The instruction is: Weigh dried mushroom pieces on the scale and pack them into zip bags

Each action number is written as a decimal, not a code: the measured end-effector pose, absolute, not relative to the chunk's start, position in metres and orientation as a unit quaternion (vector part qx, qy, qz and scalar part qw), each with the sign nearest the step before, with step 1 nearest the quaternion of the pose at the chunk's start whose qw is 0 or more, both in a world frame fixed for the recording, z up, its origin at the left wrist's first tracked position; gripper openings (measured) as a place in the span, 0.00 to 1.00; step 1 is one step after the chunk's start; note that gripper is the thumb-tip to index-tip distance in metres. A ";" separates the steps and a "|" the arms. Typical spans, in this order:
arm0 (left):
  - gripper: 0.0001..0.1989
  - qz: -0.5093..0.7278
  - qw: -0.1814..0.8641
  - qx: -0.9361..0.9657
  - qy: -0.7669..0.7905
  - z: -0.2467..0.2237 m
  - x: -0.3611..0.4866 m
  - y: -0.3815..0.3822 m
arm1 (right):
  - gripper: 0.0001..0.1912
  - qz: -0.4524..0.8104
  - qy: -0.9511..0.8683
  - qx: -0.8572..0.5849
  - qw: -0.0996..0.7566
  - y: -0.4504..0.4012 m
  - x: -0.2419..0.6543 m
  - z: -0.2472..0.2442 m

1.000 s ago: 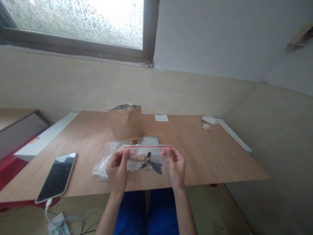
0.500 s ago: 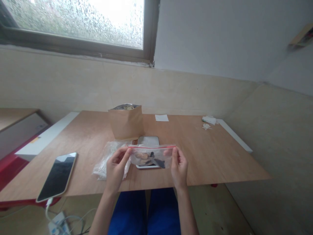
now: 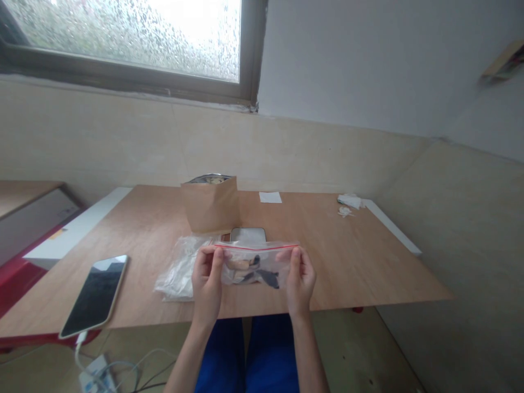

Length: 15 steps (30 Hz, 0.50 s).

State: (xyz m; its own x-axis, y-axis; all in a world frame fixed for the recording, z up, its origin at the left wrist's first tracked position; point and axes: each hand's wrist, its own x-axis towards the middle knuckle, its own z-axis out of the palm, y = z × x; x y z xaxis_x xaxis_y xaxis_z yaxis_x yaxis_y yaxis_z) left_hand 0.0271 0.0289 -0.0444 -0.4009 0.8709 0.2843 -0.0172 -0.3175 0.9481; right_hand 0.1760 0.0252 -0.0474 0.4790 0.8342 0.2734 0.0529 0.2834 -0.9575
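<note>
Zip bag [image 3: 257, 266] and both hands shifted slightly right since a second ago.
Left hand [image 3: 208, 281] and right hand [image 3: 301, 278] each nearly closed, thumb and fingers pinching one top corner, red strip stretched between them; bag held up above near edge of surface [image 3: 352, 262], tan and dark pieces inside, partly covering white-rimmed flat object [image 3: 248, 235]. Crumpled plastic [image 3: 174, 275] by left hand, brown paper bag [image 3: 213, 207] behind it, phone [image 3: 96, 295] far left.

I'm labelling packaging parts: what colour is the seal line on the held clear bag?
The seal line is red, best seen in the head view.
</note>
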 end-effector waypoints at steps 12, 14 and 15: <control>0.14 0.643 0.379 0.452 0.488 -0.050 0.027 0.029 | 0.16 0.310 -0.444 -0.499 0.677 0.024 0.170 -0.049; 0.15 0.622 0.395 0.463 0.492 -0.052 0.026 0.029 | 0.16 0.304 -0.440 -0.506 0.677 0.025 0.171 -0.049; 0.15 0.617 0.398 0.463 0.496 -0.053 0.025 0.029 | 0.16 0.303 -0.436 -0.510 0.677 0.025 0.172 -0.050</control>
State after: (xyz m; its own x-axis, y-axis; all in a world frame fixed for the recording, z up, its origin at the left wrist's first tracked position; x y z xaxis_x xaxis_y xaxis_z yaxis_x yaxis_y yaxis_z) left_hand 0.0252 0.0292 -0.0528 -0.2549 0.9507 0.1768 -0.0313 -0.1909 0.9811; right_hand 0.1720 0.0250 -0.0496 0.4362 0.8549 0.2808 0.0339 0.2962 -0.9545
